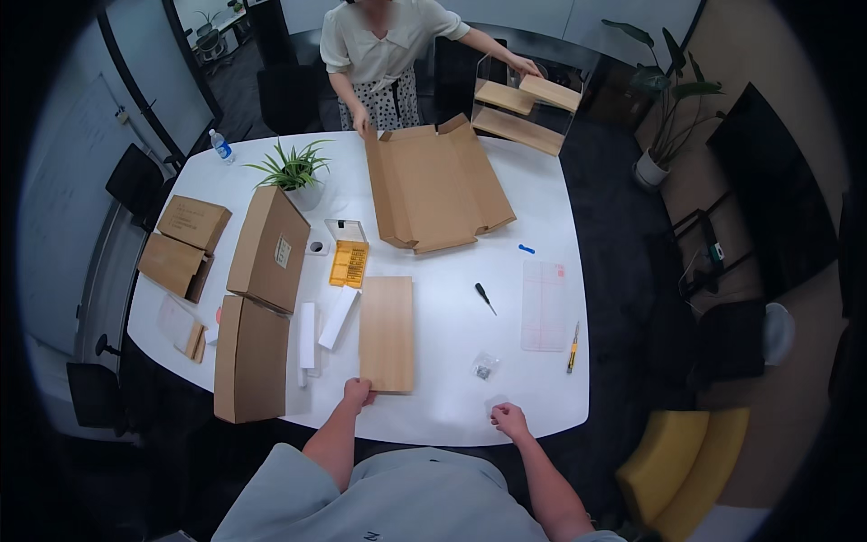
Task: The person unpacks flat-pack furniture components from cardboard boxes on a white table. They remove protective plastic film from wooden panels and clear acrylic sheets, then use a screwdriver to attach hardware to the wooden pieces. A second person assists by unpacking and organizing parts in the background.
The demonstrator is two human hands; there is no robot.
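Note:
My left hand (pixel 358 392) is closed on the near left corner of a light wooden board (pixel 386 334) lying flat on the white table. Over the table's near edge, my right hand (pixel 509 419) has its fingers pinched together; what they hold, if anything, is too small to make out. A faint clear plastic piece (pixel 496 400) lies beside those fingertips. Slightly farther off is a small clear bag of hardware (pixel 486 365). A dark-handled screwdriver (pixel 484 296) rests right of the board, and an open yellow bit case (pixel 349 262) sits beyond it.
Cardboard boxes (pixel 269 248) and white blocks (pixel 338 318) stand left. At the far side, a person (pixel 384 63) touches an open carton (pixel 438 185) and a wooden shelf (pixel 517 129). A yellow utility knife (pixel 573 349) and a transparent sheet (pixel 543 307) lie right; a potted plant (pixel 305 194) is far left.

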